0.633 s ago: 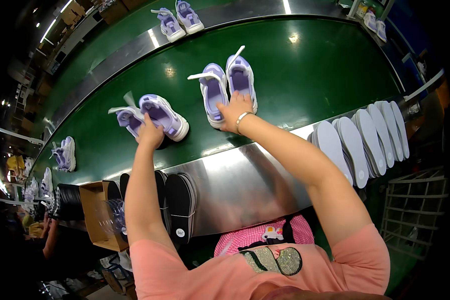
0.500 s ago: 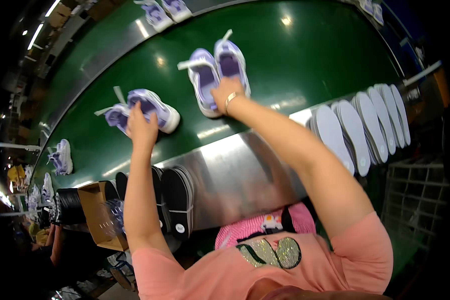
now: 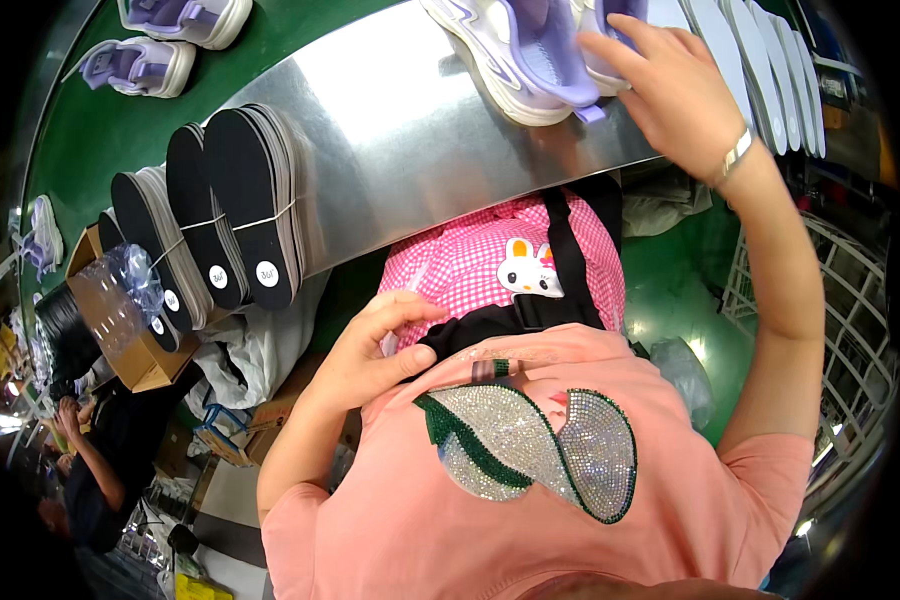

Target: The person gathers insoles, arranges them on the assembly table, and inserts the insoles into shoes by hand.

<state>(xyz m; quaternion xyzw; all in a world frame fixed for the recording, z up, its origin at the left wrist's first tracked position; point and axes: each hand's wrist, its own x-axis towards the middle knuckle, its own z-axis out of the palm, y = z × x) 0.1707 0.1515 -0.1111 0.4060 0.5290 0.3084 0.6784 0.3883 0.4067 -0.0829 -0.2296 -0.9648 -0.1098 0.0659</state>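
My right hand (image 3: 675, 100) is at the upper right, its fingers spread at the opening of one white-and-lilac sneaker (image 3: 610, 80). Beside it stands the matching sneaker (image 3: 530, 60), heel toward me, on the metal ledge (image 3: 370, 130). Whether the fingertips touch the shoe is hard to tell. In front of my waist, my left hand (image 3: 365, 350) has thumb and fingers apart, next to the black belt (image 3: 480, 325) of a pink checked apron (image 3: 450, 250). I see nothing clearly held in it.
Banded stacks of black insoles (image 3: 245, 200) stand left on the ledge, by a cardboard box (image 3: 140, 360) with a clear plastic bottle. Pale insoles (image 3: 760, 70) line the right. Another sneaker pair (image 3: 160, 60) sits on the green surface. A white wire rack (image 3: 820, 290) is right; a person (image 3: 100, 470) works lower left.
The sneaker pair at my right hand has come nearer, from the green surface onto the metal ledge. My left hand has left the other pair and dropped to my waist. The view has tilted down.
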